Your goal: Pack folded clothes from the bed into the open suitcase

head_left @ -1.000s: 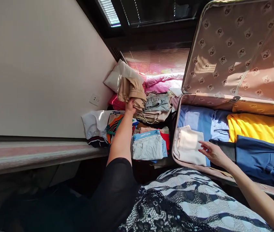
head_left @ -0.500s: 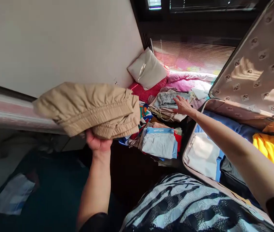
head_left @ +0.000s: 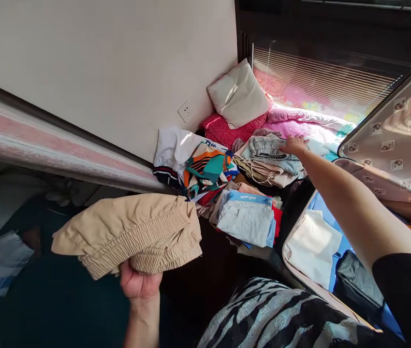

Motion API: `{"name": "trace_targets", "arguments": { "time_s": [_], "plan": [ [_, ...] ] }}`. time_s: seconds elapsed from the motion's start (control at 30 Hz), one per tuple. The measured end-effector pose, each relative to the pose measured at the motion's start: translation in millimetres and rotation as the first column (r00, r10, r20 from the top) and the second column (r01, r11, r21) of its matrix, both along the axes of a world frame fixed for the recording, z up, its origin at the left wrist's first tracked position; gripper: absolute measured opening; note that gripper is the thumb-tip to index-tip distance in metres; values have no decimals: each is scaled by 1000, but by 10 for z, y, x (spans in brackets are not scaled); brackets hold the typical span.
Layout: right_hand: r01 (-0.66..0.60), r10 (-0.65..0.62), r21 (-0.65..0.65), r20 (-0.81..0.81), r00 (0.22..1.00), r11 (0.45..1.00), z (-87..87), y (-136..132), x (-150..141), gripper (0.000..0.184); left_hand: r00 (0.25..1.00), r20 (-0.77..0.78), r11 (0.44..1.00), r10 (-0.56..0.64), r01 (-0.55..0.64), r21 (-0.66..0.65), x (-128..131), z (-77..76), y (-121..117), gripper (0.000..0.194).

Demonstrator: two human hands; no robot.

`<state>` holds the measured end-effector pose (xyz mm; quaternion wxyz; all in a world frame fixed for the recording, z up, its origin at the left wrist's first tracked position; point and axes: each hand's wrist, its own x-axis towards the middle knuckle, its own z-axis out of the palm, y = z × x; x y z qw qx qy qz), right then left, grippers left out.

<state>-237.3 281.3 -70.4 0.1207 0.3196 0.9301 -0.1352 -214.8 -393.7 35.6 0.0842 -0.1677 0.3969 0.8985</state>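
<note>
Folded beige trousers (head_left: pixel 118 227) with a gathered elastic waistband rest on my left hand (head_left: pixel 140 281), whose palm is under them and whose thumb and fingers are partly hidden by the cloth. My right hand (head_left: pixel 296 145) is stretched far forward, fingers apart and holding nothing. It is over the right side of a pile of folded clothes with grey-blue pants (head_left: pixel 269 146) on top; whether it touches the cloth, I cannot tell. Below that pile, a white folded garment (head_left: pixel 245 221) with a blue lettered waistband tops another stack. A multicoloured garment (head_left: pixel 207 166) lies to its upper left.
An open suitcase (head_left: pixel 286 258) with clothes and a dark grey pouch (head_left: pixel 359 276) stands on the right, its patterned lid (head_left: pixel 387 130) raised. A cream cushion (head_left: pixel 240 96) leans in the corner by the blinds (head_left: pixel 321 77). White cloth (head_left: pixel 174 147) lies against the wall.
My left hand has come lower in view with the beige trousers. The view has shifted, showing more clothes by the wall. My right hand now appears farther right on the pile, still spread.
</note>
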Motion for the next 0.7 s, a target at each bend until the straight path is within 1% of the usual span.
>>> {"name": "trace_targets", "arguments": {
  "time_s": [0.07, 0.1, 0.13, 0.2, 0.27, 0.37, 0.43, 0.5, 0.57, 0.63, 0.7],
  "plan": [
    [147, -145, -38, 54, 988, 988, 2, 84, 24, 89, 1000, 21, 1000, 11, -11, 18, 74, -38, -111, 38],
    [190, -186, -61, 76, 980, 980, 11, 109, 32, 90, 1000, 25, 1000, 9, -9, 18, 103, -48, -153, 38],
    [200, -192, -82, 94, 977, 976, 29, 121, 35, 87, 1000, 24, 1000, 2, -2, 15, 127, -57, -185, 38],
    [153, -140, -106, 125, 982, 983, 98, 111, 33, 76, 1000, 14, 999, -27, 27, 19, 156, -81, -218, 39],
    [74, -55, -128, 146, 988, 989, 201, 50, 29, 63, 999, 7, 998, -52, 52, 31, 167, -120, -222, 40],
    [-92, 103, -111, 94, 990, 990, 391, -133, 33, 45, 999, 34, 999, -30, 29, 37, 160, -182, -187, 39],
    [-167, 169, -72, 36, 985, 983, 549, -288, 52, 40, 999, 46, 1000, -11, 10, 22, 139, -190, -120, 40],
    [-184, 183, -33, -19, 983, 982, 770, -434, 117, 41, 999, 20, 1000, -31, 31, -6, 103, -141, 6, 41],
    [-186, 185, -1, -95, 978, 983, 1082, -544, 288, 37, 998, -9, 997, -64, 64, -41, 60, -24, 200, 44],
    [-192, 192, 23, -210, 959, 981, 1480, -600, 617, 29, 998, 30, 994, -46, 49, -94, 37, 147, 438, 44],
    [-188, 182, 15, -350, 919, 982, 1917, -594, 1114, 27, 996, 87, 987, 10, 4, -159, 57, 328, 676, 44]
  ]
}}
